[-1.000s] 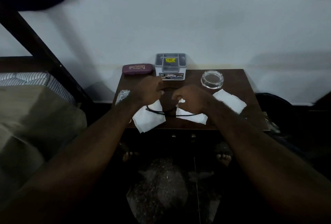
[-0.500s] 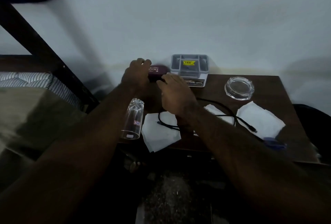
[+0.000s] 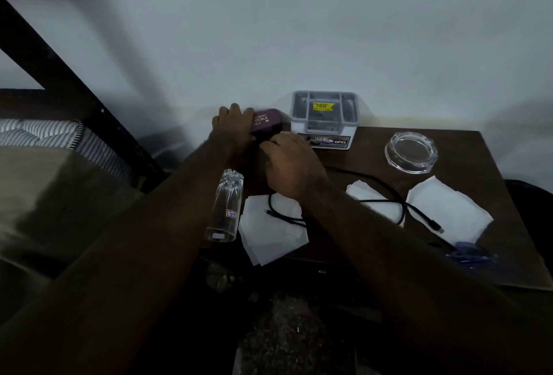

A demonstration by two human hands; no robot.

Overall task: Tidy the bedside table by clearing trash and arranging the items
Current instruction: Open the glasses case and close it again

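Glasses case (image 3: pixel 267 120) at back-left of worktop (image 3: pixel 478 171), long axis left-right, just beside grey box (image 3: pixel 324 123). Left hand (image 3: pixel 235 124) clasped over its left end. Right hand (image 3: pixel 288 163) at near edge, fingers curled; grip unclear.

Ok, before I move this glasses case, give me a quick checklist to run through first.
1. Left hand grips glasses case: ok.
2. Right hand holds the case: cannot tell, fingertips hidden.
3. Tumbler upright: not ok, lying on its side at the table edge.
4. Cable coiled: not ok, sprawled across tissues.
5. Ashtray clear of both hands: ok.
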